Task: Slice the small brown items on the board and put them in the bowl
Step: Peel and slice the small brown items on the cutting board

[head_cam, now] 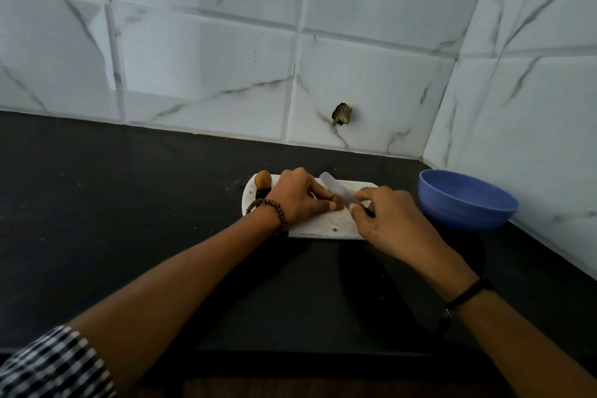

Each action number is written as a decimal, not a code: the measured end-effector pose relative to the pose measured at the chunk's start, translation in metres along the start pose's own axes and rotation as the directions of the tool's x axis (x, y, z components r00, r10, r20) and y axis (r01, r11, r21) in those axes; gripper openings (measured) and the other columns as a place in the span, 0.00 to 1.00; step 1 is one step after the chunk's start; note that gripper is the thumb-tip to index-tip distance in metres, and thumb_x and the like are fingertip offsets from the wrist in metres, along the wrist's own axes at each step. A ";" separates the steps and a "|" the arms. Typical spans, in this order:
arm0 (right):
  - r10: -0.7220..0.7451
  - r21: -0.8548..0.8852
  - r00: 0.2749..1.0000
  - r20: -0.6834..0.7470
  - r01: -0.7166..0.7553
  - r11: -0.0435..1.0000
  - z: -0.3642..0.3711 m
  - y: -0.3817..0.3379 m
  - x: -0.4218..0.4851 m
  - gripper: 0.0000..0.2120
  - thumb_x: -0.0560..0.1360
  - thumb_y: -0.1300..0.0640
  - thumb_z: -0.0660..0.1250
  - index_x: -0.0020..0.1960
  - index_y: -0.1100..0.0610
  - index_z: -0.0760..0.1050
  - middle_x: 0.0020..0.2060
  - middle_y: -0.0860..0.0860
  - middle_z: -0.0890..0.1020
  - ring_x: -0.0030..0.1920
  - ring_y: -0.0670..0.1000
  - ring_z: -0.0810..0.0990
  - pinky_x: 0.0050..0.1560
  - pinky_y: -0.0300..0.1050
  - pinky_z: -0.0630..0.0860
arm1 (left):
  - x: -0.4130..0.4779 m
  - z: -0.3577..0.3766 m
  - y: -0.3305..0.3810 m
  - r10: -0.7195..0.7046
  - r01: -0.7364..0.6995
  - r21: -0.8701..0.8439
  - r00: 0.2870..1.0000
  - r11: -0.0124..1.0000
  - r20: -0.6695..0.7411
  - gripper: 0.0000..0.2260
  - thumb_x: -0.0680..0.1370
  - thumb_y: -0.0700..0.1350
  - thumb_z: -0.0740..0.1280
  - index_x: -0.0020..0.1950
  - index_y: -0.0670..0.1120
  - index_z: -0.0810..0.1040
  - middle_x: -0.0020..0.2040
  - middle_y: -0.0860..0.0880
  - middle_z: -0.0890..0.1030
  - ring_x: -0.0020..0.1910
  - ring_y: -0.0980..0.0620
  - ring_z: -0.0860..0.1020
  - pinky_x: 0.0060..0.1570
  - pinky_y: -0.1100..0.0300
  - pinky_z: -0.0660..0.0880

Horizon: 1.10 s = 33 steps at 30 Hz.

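Your black counter point(129, 203) carries the white board point(323, 223) in the middle and the blue bowl point(452, 213) just off the board's right end, near the tiled corner. No slices show in the part of the bowl's inside that faces you, though its bottom is hidden, so I judge the filling has not begun. Your right hand point(387, 216) has its fingers curled round the handle of the knife point(336, 189), whose pale blade slants away from you over the board. Your left hand point(294, 197) pinches one small brown item point(337, 204) against the board with fingertips and thumb, right beside the blade; whether the edge has entered it I cannot tell. A second brown item point(263, 178) sits whole at the board's far left corner, with something dark just in front of it that I cannot make out. By my reading you are early: one piece under the knife, at least one more to slice, and everything to move into the bowl.
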State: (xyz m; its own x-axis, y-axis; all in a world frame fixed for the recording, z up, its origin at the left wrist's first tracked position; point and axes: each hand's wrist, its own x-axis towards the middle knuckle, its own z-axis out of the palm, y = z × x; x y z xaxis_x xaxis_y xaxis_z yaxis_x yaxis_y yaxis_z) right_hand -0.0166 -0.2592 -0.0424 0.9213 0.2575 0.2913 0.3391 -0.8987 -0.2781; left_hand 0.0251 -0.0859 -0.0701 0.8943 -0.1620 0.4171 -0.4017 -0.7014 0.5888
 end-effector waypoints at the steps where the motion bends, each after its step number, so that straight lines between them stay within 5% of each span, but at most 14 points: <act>1: 0.003 -0.020 1.000 0.000 -0.003 1.000 0.002 -0.002 0.000 0.14 0.82 0.53 0.61 0.65 0.55 0.76 0.48 0.52 0.82 0.45 0.47 0.80 0.45 0.39 0.77 | 0.000 0.000 0.000 -0.003 0.003 0.005 1.000 1.000 0.003 0.08 0.72 0.48 0.75 0.50 0.49 0.86 0.45 0.55 0.84 0.36 0.66 0.74 0.39 0.82 0.67; 4: 0.033 -0.091 0.999 -0.007 -0.034 0.995 0.008 -0.003 0.004 0.15 0.82 0.51 0.60 0.65 0.54 0.76 0.49 0.53 0.81 0.47 0.49 0.80 0.52 0.46 0.79 | 0.001 0.001 0.000 -0.019 0.019 0.006 1.000 1.000 0.018 0.09 0.73 0.48 0.74 0.51 0.49 0.86 0.47 0.54 0.84 0.38 0.64 0.75 0.40 0.80 0.68; 9: 0.038 -0.115 0.999 -0.002 -0.038 0.993 0.015 -0.001 0.011 0.14 0.82 0.51 0.59 0.57 0.57 0.78 0.44 0.55 0.80 0.43 0.51 0.80 0.47 0.47 0.79 | 0.001 0.001 -0.001 -0.018 0.018 0.025 1.000 1.000 0.012 0.08 0.73 0.49 0.74 0.50 0.49 0.86 0.49 0.51 0.83 0.49 0.56 0.78 0.53 0.64 0.74; 33: 0.058 -0.058 0.997 0.054 -0.055 0.997 0.006 -0.002 0.013 0.11 0.80 0.53 0.63 0.54 0.60 0.77 0.49 0.58 0.79 0.44 0.55 0.81 0.41 0.48 0.77 | -0.002 0.006 0.002 -0.033 0.034 0.022 0.999 0.999 -0.042 0.10 0.72 0.50 0.75 0.48 0.45 0.87 0.46 0.49 0.84 0.48 0.55 0.79 0.53 0.63 0.76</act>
State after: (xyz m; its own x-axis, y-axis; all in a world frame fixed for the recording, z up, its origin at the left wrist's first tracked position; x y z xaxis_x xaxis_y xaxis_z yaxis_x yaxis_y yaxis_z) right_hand -0.0043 -0.2515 -0.0439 0.9482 0.2240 0.2251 0.2768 -0.9304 -0.2403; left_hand 0.0239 -0.0909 -0.0737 0.8980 -0.1095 0.4261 -0.3667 -0.7214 0.5875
